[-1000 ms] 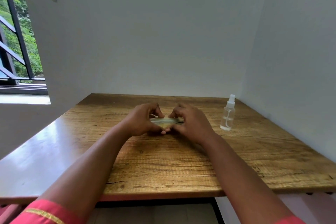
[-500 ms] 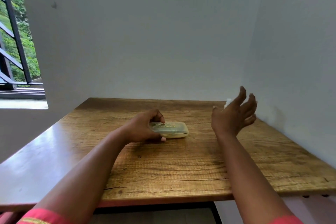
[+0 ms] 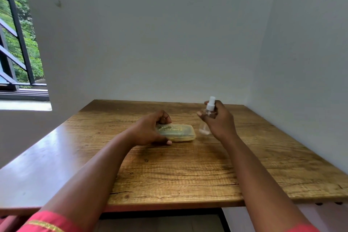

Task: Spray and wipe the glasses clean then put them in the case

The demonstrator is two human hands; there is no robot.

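The case lies closed on the counter, its long axis running left to right, with the left hand gripping its left end. The right hand holds the spray bottle upright just off the case's right end. The glasses aren't visible, presumably inside. The left hand is nearer, so opening looks like its job.

On the wooden table lies a closed, pale yellow glasses case, lid printed with dark lettering (too blurred to read). The left hand holds its left end, thumb at the near edge. The right hand grips a clear spray bottle just right of the case, lifted off the table.
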